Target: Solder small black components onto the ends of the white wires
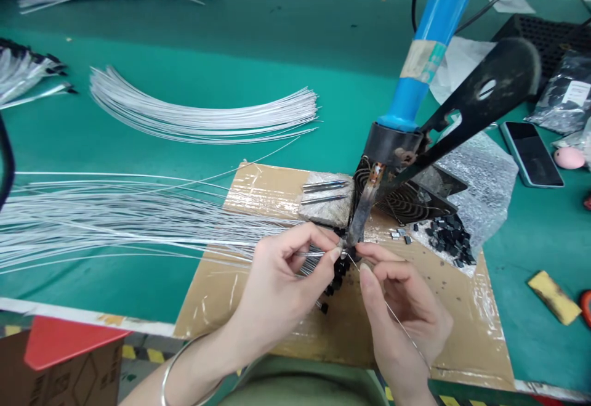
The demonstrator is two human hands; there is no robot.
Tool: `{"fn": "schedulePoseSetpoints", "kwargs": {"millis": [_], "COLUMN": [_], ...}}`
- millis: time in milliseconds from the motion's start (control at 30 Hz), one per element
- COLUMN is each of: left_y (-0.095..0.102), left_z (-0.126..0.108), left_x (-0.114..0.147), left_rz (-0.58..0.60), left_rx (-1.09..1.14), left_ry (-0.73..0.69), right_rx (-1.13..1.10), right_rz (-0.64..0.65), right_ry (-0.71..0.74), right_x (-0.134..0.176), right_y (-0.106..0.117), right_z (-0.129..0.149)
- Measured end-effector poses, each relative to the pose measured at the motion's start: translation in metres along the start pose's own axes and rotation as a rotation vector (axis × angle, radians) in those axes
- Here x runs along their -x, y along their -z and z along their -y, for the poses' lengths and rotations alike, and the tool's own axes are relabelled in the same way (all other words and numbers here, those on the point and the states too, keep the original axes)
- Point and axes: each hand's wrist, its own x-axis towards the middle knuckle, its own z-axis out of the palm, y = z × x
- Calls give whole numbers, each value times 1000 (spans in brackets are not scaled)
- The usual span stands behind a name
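My left hand (284,280) is closed, thumb and forefinger pinching the end of a thin wire right under the tip of a soldering iron (406,95). Between those fingertips and the iron is a small shiny part, too small to make out. My right hand (406,313) is closed around a thin strand of solder wire (402,324), which trails down past the palm while its upper end reaches the iron's tip. A bundle of white wires (138,221) runs in from the left beneath my left hand. Black ends (339,280) of finished-looking wires lie below the fingertips.
A black metal bracket (489,95) holds the iron over a cardboard sheet (471,332). Metal tips rest on a grey block (325,212). Small black pieces (452,239) lie on bubble wrap. A phone (530,153), yellow sponge (554,296) and another wire bundle (203,113) surround it.
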Motion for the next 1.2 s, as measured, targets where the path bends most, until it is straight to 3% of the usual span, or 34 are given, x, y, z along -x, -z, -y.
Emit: {"fn": "schedulePoseSetpoints", "kwargs": {"millis": [1200], "left_y": [0], "left_z": [5], "left_x": [4], "left_rz": [-4], "left_rx": [-77], "left_ry": [-6], "right_rx": [139], "right_rz": [-55], "right_ry": [78], "right_x": [2], "right_y": [-6], "right_z": [2]}}
